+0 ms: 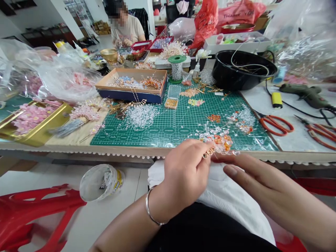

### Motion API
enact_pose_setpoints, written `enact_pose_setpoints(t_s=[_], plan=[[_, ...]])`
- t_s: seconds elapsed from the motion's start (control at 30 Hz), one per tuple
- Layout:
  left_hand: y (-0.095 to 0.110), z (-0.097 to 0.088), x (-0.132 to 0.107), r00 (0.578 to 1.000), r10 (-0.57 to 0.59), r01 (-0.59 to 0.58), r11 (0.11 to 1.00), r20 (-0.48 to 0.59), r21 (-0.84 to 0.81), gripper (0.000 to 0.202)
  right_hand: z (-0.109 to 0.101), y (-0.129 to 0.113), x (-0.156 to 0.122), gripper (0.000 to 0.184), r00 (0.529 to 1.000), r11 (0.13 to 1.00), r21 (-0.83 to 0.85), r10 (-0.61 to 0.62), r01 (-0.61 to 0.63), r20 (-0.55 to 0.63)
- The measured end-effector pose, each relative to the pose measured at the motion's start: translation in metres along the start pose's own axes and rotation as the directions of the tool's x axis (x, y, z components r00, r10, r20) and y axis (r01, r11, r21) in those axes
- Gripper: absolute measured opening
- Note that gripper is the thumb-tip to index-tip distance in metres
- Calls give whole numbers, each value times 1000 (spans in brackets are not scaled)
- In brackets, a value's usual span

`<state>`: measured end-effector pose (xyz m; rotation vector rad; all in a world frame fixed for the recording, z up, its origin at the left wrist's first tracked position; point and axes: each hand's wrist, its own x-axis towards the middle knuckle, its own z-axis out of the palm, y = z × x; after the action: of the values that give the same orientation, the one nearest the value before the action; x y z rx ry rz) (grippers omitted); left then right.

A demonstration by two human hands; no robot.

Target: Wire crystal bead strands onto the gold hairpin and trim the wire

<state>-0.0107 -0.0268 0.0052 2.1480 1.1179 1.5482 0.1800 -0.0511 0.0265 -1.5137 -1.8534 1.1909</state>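
My left hand [185, 171], with a silver bangle at the wrist, is closed around a beaded hair comb. Gold wire loops of the beaded hair comb [223, 141] stick out by the fingertips, and clear and orange beads fan out beyond them over the mat's front edge. My right hand [254, 175] lies beside it with fingers stretched out and thumb apart. Its fingertips reach behind the comb, where contact is partly hidden. Close by on the green cutting mat [157, 134] are a small heap of orange beads [214, 118] and a clear-and-orange bead cluster [245, 127].
Orange-handled scissors [278, 124], pliers [321, 131] and a glue gun [307, 92] lie at right. A black basin [243, 70], a bead spool [176, 70] and an ornament box [131, 94] stand behind. Clear beads [140, 115] are heaped left. Another person [128, 28] sits across.
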Motion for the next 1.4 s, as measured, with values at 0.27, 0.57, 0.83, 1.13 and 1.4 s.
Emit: enact_pose_setpoints(t_s=[0.27, 0.57, 0.83, 1.13, 1.4], plan=[[8, 2, -6, 994, 107, -109, 983, 24, 148, 27, 19, -16, 8, 31, 978, 596, 783, 196, -177, 72], [3, 7, -8, 996, 69, -74, 990, 49, 124, 26, 19, -26, 12, 48, 907, 84, 960, 357, -267, 221], [9, -1, 11, 978, -178, 189, 976, 110, -106, 7, 19, -30, 14, 31, 948, 122, 961, 232, -249, 216], [8, -3, 0, 991, 123, -128, 988, 55, 91, 23, 13, -22, 11, 25, 969, 498, 833, 167, -243, 183], [8, 2, -6, 983, 175, -184, 946, 60, 266, 26, 11, -23, 10, 31, 952, 343, 906, 257, -249, 164]])
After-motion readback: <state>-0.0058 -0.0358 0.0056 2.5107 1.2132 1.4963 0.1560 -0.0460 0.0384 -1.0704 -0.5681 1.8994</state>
